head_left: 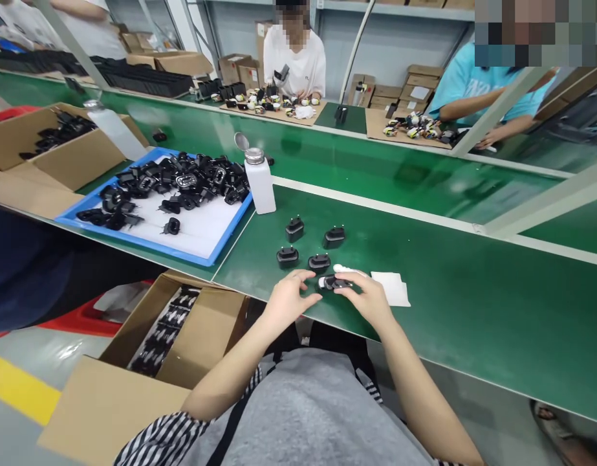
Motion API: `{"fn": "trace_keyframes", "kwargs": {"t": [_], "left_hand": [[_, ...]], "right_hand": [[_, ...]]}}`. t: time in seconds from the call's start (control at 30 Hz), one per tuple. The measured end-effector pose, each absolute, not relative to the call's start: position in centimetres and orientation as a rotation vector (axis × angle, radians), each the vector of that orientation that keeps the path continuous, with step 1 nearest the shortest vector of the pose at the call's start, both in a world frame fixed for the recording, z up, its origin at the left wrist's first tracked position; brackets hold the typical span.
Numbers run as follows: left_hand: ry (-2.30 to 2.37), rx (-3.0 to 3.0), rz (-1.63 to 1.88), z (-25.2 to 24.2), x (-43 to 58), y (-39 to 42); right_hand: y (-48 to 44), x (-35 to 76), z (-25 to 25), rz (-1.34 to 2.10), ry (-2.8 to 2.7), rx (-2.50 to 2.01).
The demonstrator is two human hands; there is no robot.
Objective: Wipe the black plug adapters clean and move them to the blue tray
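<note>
My right hand grips a small black plug adapter at the near edge of the green table. My left hand touches the same adapter from the left with its fingertips. Several more black adapters stand upright just beyond my hands, such as one close by and another farther back. A white cloth lies right of my right hand.
A white dispenser bottle with open lid stands beside a blue tray heaped with black adapters. An open cardboard box of parts sits at my left knee. Two people work across the belt among cardboard boxes.
</note>
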State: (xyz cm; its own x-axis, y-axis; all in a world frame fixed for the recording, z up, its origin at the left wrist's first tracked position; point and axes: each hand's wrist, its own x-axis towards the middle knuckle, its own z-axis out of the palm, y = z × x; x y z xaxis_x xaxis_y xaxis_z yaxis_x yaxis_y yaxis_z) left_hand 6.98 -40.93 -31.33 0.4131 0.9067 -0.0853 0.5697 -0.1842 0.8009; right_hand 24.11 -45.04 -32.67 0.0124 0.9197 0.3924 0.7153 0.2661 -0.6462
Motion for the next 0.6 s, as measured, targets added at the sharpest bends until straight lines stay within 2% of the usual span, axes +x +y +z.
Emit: {"fn": "trace_keyframes", "kwargs": {"t": [0.23,0.6], "left_hand": [[1.237,2.022,0.623,-32.9,8.7,-41.2],[1.247,2.190,0.561,-32.1,8.9,-41.5]], "right_hand": [[-43.9,23.6,-32.5,0.530,-1.830,-1.544],[-43.7,24.5,-31.1,0.675,-2.012,-1.596]]}}
